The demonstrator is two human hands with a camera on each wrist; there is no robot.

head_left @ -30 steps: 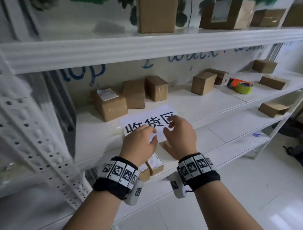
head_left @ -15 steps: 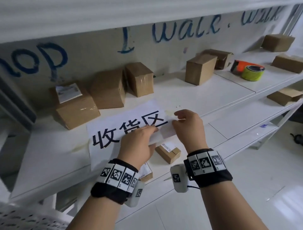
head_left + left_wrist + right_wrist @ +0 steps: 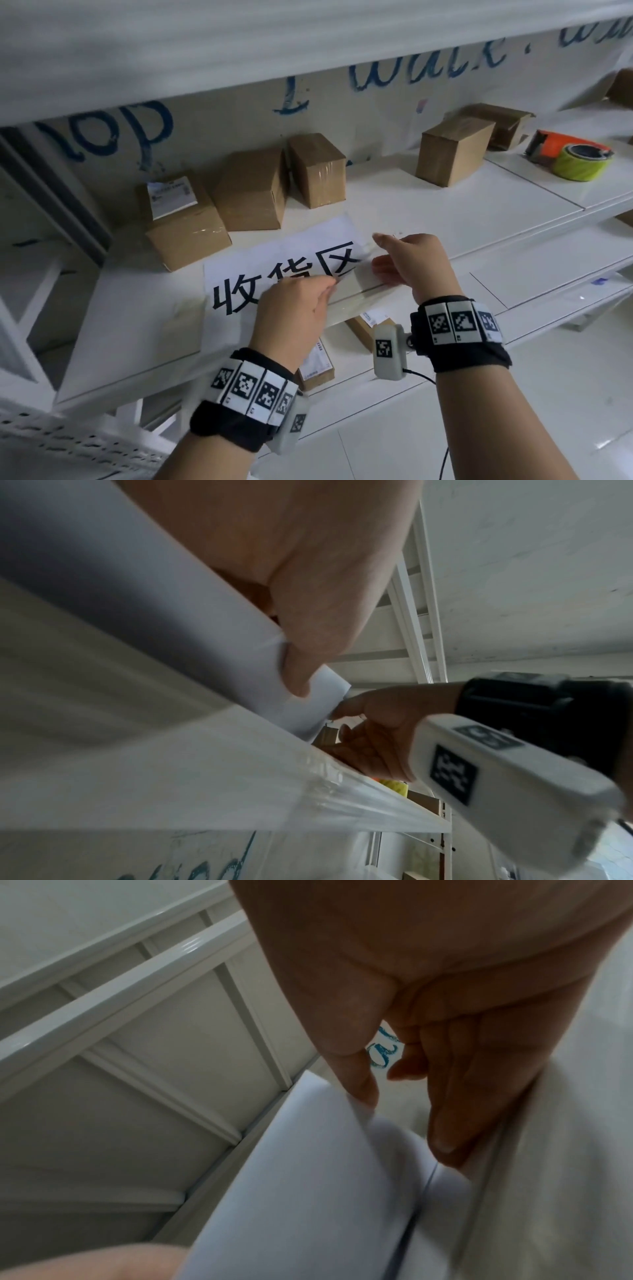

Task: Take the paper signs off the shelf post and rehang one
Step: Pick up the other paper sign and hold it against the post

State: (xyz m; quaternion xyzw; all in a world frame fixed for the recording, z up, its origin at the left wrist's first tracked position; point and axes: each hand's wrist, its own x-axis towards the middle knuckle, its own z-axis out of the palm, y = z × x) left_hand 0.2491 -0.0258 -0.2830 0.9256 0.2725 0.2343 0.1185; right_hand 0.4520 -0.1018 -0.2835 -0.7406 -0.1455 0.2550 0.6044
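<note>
White paper sign w/ black characters (image 3: 274, 270) on shelf (image 3: 428, 219): left hand (image 3: 291, 318) pinches front edge; right hand (image 3: 414, 263) at 3 o'clock, grip unclear.

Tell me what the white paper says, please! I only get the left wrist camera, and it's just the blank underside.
Observer: In the head view, the paper sign carries three big black Chinese characters. The left hand covers part of the middle one.
Operator: Is it lying on something?
Observer: Mostly on the white shelf, with three cardboard boxes standing behind it.
Operator: What's the yellow thing far away?
Observer: A yellow-green tape roll, next to an orange dispenser, further right on the shelf.
</note>
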